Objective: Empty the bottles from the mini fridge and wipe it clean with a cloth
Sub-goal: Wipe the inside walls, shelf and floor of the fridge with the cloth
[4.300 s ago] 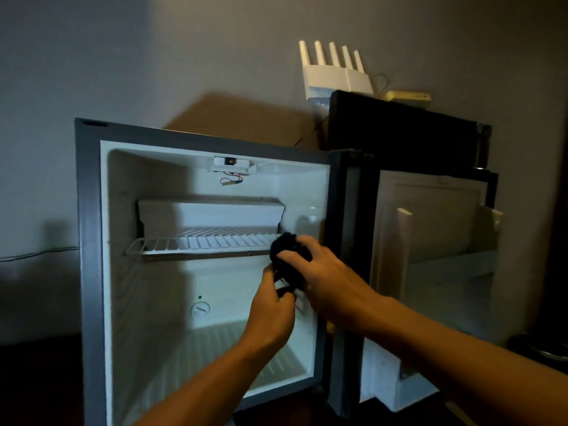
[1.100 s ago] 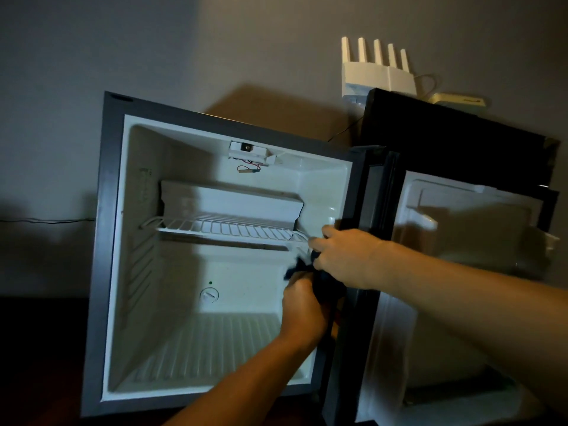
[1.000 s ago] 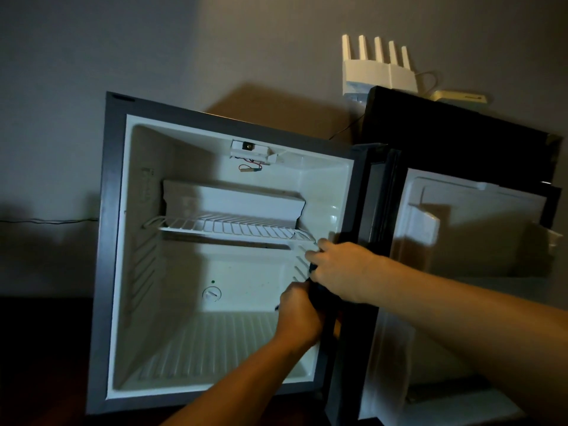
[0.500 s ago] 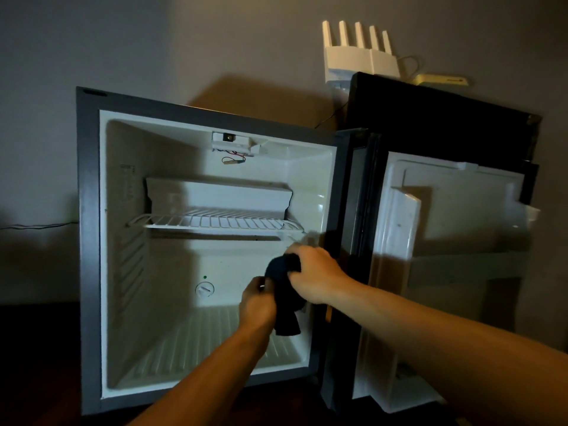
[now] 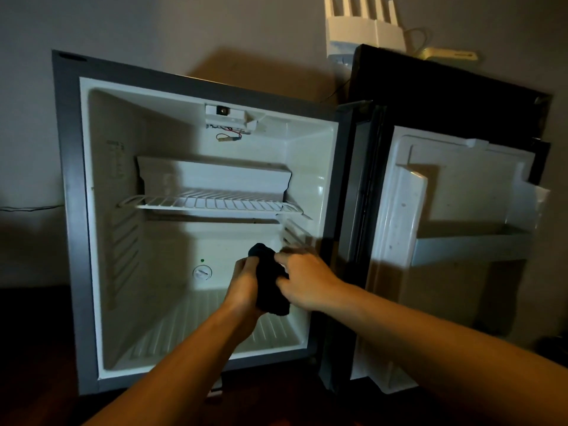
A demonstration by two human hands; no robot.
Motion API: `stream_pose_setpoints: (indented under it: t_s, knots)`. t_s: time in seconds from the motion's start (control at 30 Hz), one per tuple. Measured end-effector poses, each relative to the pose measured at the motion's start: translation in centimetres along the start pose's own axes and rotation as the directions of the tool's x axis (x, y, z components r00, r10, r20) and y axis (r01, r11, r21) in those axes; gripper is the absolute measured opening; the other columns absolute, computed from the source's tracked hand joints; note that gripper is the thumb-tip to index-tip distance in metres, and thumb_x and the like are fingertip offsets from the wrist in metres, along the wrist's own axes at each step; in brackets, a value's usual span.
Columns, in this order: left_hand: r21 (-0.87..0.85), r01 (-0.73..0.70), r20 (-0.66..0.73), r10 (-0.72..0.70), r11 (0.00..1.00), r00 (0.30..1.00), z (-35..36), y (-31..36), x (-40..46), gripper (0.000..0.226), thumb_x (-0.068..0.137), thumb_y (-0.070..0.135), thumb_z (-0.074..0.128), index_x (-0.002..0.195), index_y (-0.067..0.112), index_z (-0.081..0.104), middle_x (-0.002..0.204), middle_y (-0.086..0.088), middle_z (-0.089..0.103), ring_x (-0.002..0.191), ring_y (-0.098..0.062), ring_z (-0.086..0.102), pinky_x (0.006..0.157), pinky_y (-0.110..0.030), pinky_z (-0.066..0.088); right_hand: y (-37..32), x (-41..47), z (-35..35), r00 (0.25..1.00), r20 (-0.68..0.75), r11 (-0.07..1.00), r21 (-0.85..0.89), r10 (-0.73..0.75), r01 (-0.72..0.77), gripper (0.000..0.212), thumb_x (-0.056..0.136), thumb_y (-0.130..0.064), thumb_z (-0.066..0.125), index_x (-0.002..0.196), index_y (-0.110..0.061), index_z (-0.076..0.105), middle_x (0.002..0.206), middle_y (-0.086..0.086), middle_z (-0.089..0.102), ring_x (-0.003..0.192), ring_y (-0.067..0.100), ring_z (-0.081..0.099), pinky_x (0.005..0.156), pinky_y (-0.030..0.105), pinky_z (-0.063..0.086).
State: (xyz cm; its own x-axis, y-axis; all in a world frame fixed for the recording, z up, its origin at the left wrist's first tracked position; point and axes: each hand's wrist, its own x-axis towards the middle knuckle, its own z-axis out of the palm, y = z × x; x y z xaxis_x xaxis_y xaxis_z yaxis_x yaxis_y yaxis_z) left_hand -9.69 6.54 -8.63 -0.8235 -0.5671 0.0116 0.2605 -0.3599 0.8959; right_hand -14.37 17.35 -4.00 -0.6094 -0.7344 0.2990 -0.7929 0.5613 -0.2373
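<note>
Two hands: left hand [image 5: 246, 287] and right hand [image 5: 307, 279] both pinch dark cloth [image 5: 270, 284].
Fridge: mini fridge [image 5: 70, 210] open, wire shelf [image 5: 212, 202] bare.
Writing: unreadable.

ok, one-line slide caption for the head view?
Both hands, left and right, bunch a dark cloth before the open, empty fridge.

Mini fridge [image 5: 73, 229] open, white inside, bottle-free — dark bunched cloth [image 5: 270, 287] before its lower right.
</note>
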Motion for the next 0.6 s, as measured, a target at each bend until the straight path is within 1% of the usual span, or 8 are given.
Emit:
stream_pose_setpoints:
  t_s: [0.07,0.1,0.2,0.3,0.37,0.47,0.53,0.6]
  knots:
    - [0.031,-0.095,-0.052,0.096,0.995,0.994,0.2,0.1,0.4,0.017,0.1,0.022,0.047,0.117,0.017,0.048,0.103,-0.016,0.064,0.086,-0.03,0.067,0.067,-0.048,0.057,0.0,0.2,-1.2,0.999,0.027,0.979,-0.201,-0.03,0.034,0.041,0.091,-0.023,0.053,0.131,-0.018,0.056,0.15,0.005,0.033,0.13,0.03,0.042,0.105,0.038,0.041]
    - [0.048,-0.127,-0.08,0.131,0.991,0.988,0.4,0.2,0.6,0.02,0.098,0.019,0.053,0.116,0.018,0.046,0.101,-0.016,0.064,0.083,-0.03,0.067,0.066,-0.049,0.058,-0.2,0.4,-1.8,0.998,-0.007,0.952,-0.301,-0.058,0.053,0.041,0.091,-0.025,0.054,0.131,-0.019,0.056,0.152,0.004,0.03,0.131,0.029,0.041,0.105,0.039,0.04]
    - [0.134,-0.152,-0.159,0.173,0.979,0.972,0.6,0.0,1.5,0.037,0.088,0.015,0.066,0.114,0.019,0.041,0.098,-0.01,0.062,0.082,-0.024,0.066,0.075,-0.044,0.057,-0.6,1.8,-3.0,0.929,-0.249,0.813,-0.576,-0.275,0.086,0.045,0.085,-0.021,0.062,0.129,-0.015,0.056,0.136,0.009,0.047,0.121,0.029,0.047,0.099,0.041,0.042]
    - [0.166,-0.132,-0.162,0.159,0.977,0.974,0.5,-0.4,2.0,0.043,0.084,0.013,0.072,0.112,0.017,0.041,0.09,-0.001,0.057,0.079,-0.018,0.063,0.062,-0.031,0.053,-0.9,4.2,-4.5,0.882,-0.357,0.77,-0.638,-0.307,0.01,0.054,0.081,-0.018,0.071,0.13,-0.011,0.049,0.126,0.012,0.055,0.112,0.028,0.054,0.089,0.038,0.047]
    - [0.173,-0.128,-0.157,0.155,0.977,0.975,0.5,-0.8,2.2,0.041,0.081,0.011,0.075,0.109,0.015,0.045,0.09,0.0,0.058,0.078,-0.019,0.065,0.056,-0.028,0.052,-1.0,5.5,-5.7,0.891,-0.32,0.679,-0.734,-0.321,-0.019,0.053,0.081,-0.022,0.073,0.128,-0.01,0.05,0.124,0.011,0.056,0.115,0.029,0.052,0.093,0.038,0.045]
    - [0.18,-0.133,-0.127,0.157,0.975,0.979,0.4,-0.9,2.5,0.038,0.08,0.01,0.075,0.108,0.015,0.051,0.096,-0.003,0.062,0.079,-0.02,0.067,0.055,-0.026,0.054,-1.1,7.3,-7.0,0.94,-0.185,0.569,-0.822,-0.287,0.012,0.029,0.087,-0.017,0.064,0.115,-0.012,0.06,0.119,0.008,0.059,0.116,0.028,0.048,0.097,0.039,0.04]
    - [0.175,-0.151,-0.104,0.171,0.973,0.98,0.4,-0.8,2.6,0.036,0.08,0.008,0.075,0.108,0.015,0.052,0.099,-0.004,0.063,0.079,-0.02,0.067,0.049,-0.022,0.052,-1.0,8.1,-7.5,0.966,-0.112,0.573,-0.819,-0.231,0.042,0.019,0.09,-0.016,0.061,0.108,-0.014,0.063,0.114,0.006,0.061,0.11,0.027,0.051,0.09,0.039,0.043]
    - [0.165,-0.165,-0.087,0.181,0.972,0.98,0.5,-0.7,2.8,0.037,0.08,0.006,0.075,0.109,0.014,0.052,0.101,-0.006,0.063,0.077,-0.02,0.067,0.045,-0.018,0.05,-0.9,8.7,-7.7,0.976,-0.079,0.611,-0.789,-0.203,0.063,0.006,0.09,-0.012,0.061,0.093,-0.018,0.062,0.106,0.004,0.061,0.095,0.025,0.054,0.077,0.036,0.045]
